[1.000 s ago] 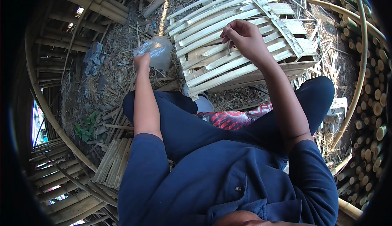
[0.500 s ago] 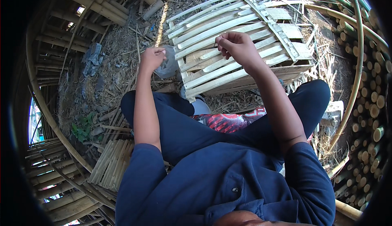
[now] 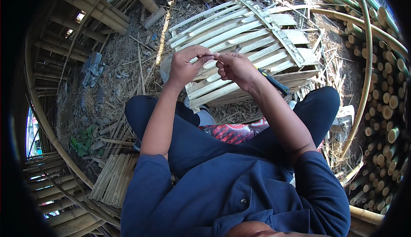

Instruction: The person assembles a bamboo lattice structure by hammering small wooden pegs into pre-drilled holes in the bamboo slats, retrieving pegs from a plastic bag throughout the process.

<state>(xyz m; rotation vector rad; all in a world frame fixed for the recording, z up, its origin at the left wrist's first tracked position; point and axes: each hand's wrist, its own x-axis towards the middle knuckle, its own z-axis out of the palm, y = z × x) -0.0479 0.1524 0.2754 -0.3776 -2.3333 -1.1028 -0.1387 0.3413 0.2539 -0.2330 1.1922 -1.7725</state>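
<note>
My left hand and my right hand meet fingertip to fingertip over a panel of pale bamboo slats. Both are closed in a pinch; whatever sits between the fingertips is too small to make out. A hammer with a black and yellow handle lies on the slats, its middle hidden by my right hand and its head showing beyond. One crosswise strip runs over the slats towards the right. Below them are wooden boards, the whole resting in front of my crossed legs.
A clear plastic bag shows partly behind my left hand. Bundled split bamboo pieces lie at lower left. Stacked bamboo poles fill the right side. A red patterned sack is between my legs. Scraps litter the ground.
My left hand has moved right from beside the plastic bag, and my right hand slightly left and nearer, so their fingertips meet. The hammer, hidden before, now shows. The whole view has shifted slightly.
</note>
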